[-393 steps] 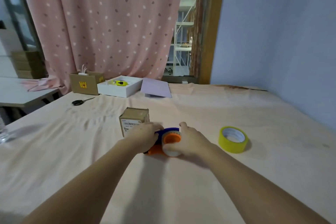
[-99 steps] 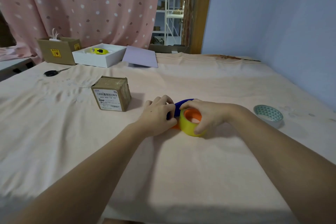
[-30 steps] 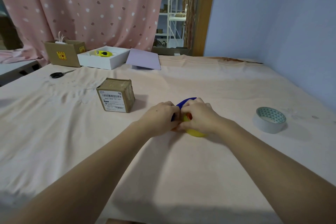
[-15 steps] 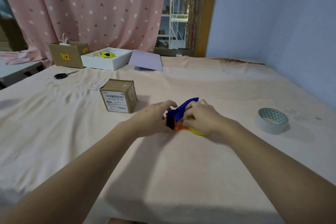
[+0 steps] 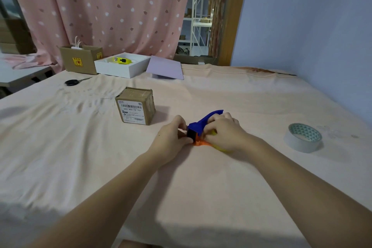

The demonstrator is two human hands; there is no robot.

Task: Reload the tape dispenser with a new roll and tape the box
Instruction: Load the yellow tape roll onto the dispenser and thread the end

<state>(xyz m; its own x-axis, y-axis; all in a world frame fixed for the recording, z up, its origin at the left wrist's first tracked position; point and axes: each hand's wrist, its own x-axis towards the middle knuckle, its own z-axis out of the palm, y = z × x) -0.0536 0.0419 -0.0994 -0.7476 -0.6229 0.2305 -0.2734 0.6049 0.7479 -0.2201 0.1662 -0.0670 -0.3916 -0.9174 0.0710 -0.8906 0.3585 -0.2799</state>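
Working at the centre of the frame, we have both hands on the tape dispenser [image 5: 198, 127], which lies on the peach cloth [image 5: 201, 197]. Our left hand [image 5: 171, 139] curls round its black front end, fingers pinching it, while our right hand [image 5: 223, 132] is cupped over the blue body and the yellow roll [image 5: 218, 146], of which only a thin sliver shows beneath the palm. The orange base peeks out between the two hands.

We judge the new roll to be seated and the tape end being fed forward, though the hands hide the strip itself, so we cannot tell whether it has reached the cutter.

What could go wrong from here: the loose end may fold back and stick to the roll or to our fingertips, since it is handled blind under the palm. Pressing too hard with the right hand could also tip the dispenser on the soft cloth and pop the roll off its hub.

The small cardboard box [image 5: 136, 105] to be taped stands just left of centre, apart from the hands. The spent roll [image 5: 304, 137] lies at the right edge, and scissors [image 5: 73, 82] rest at the upper left.
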